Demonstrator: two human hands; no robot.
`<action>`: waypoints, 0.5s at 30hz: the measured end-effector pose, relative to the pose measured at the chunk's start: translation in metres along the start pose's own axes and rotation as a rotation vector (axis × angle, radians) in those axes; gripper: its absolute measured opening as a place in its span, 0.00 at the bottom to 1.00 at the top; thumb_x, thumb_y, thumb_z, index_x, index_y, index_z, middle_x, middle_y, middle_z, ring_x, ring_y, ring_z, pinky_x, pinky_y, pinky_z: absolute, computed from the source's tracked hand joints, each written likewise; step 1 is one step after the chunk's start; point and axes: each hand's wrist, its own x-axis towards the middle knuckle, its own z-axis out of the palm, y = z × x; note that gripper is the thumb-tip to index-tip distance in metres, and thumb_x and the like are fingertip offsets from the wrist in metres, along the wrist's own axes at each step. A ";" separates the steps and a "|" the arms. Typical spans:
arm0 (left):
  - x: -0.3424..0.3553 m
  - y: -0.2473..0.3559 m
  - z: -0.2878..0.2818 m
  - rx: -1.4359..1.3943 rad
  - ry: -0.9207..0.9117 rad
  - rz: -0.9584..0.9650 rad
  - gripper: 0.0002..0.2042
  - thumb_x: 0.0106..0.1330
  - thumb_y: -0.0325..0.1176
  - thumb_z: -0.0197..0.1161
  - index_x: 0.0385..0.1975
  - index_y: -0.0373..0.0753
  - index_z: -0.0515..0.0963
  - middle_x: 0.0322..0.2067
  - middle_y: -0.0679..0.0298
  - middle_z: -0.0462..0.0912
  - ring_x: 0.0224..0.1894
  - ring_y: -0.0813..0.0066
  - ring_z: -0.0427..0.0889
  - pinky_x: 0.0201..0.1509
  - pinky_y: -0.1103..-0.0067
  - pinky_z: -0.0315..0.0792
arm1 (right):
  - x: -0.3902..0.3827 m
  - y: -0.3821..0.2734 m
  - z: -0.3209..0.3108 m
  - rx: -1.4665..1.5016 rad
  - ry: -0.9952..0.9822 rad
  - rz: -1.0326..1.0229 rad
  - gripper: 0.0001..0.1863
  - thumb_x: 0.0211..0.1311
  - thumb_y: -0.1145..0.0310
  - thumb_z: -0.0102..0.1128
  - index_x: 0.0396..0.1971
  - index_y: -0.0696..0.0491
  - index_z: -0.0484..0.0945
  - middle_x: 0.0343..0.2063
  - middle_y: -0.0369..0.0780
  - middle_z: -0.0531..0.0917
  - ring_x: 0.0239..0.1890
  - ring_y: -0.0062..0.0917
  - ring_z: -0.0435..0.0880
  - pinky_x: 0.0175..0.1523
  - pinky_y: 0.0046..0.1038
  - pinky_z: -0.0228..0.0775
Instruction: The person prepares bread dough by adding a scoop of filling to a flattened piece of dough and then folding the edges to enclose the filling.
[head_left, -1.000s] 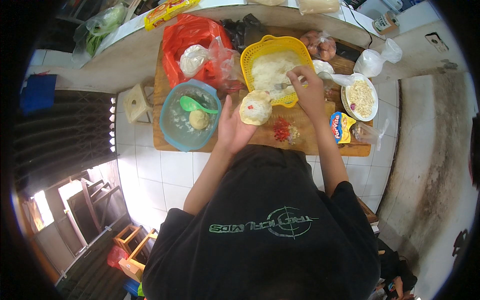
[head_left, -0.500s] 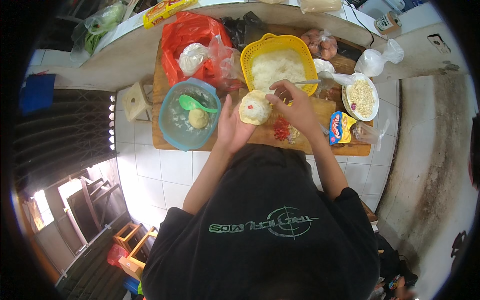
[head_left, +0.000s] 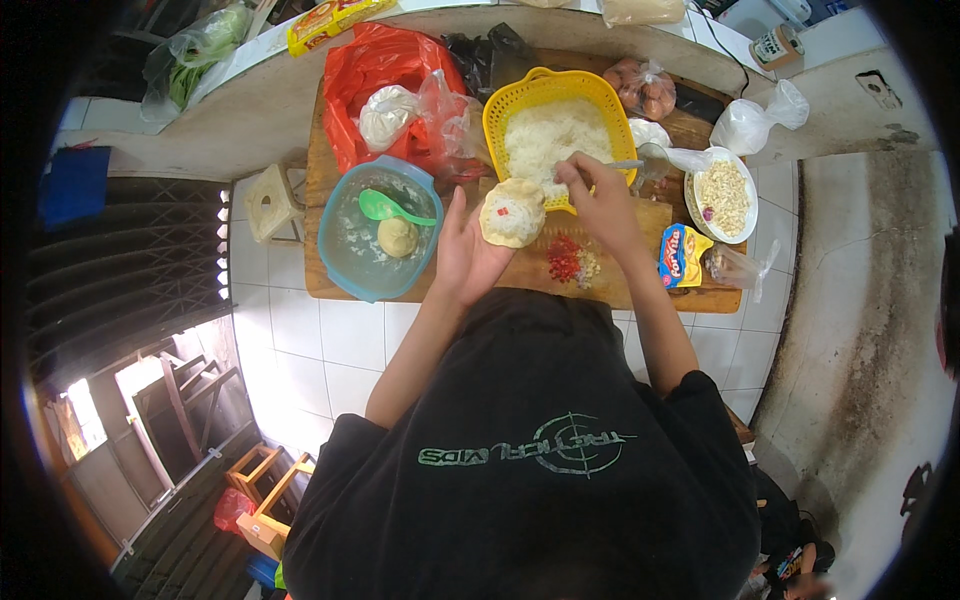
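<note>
In my left hand (head_left: 468, 258) lies a flat round of pale dough (head_left: 526, 232) with a white filling and a small red piece on top. The thumb stands up beside the dough and the fingers support it from below. My right hand (head_left: 603, 203) is over the near edge of a yellow basket (head_left: 491, 118) of fine white food (head_left: 555, 135), its thumb and forefinger pinched together. Whatever they hold, if anything, is too small to see. A metal spoon handle (head_left: 627, 164) shows just behind this hand. Chopped red bits (head_left: 564, 262) lie on the board below.
A blue bowl (head_left: 338, 262) with a dough ball (head_left: 397, 237) and green spoon (head_left: 379, 206) stands left. Behind it are a red plastic bag (head_left: 345, 100) and a bag of eggs (head_left: 640, 88) further right. A white bowl of chopped pieces (head_left: 726, 198) and a packet (head_left: 682, 255) sit right.
My right hand has moved away from the dough's edge, a little to the right, and its fingers have come together. The left hand and dough have hardly moved.
</note>
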 end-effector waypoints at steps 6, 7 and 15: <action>0.001 0.003 0.000 0.021 0.021 0.023 0.35 0.75 0.56 0.39 0.66 0.25 0.55 0.66 0.46 0.62 0.69 0.56 0.61 0.74 0.65 0.54 | 0.024 0.052 0.007 -0.853 0.351 -0.365 0.06 0.61 0.72 0.56 0.35 0.52 0.81 0.23 0.43 0.81 0.35 0.36 0.81 0.49 0.47 0.64; 0.001 0.005 -0.001 0.008 0.024 0.026 0.35 0.75 0.56 0.39 0.66 0.26 0.55 0.66 0.46 0.62 0.69 0.56 0.61 0.74 0.65 0.54 | 0.028 0.055 0.005 -0.848 0.251 -0.273 0.06 0.60 0.71 0.57 0.35 0.50 0.81 0.25 0.42 0.81 0.36 0.36 0.80 0.51 0.50 0.61; -0.001 0.013 -0.009 -0.002 0.056 0.070 0.35 0.75 0.55 0.41 0.66 0.27 0.55 0.67 0.46 0.61 0.70 0.55 0.60 0.74 0.64 0.53 | 0.034 0.061 0.006 -0.862 0.122 -0.259 0.07 0.59 0.68 0.57 0.37 0.48 0.79 0.32 0.37 0.80 0.41 0.34 0.78 0.55 0.53 0.57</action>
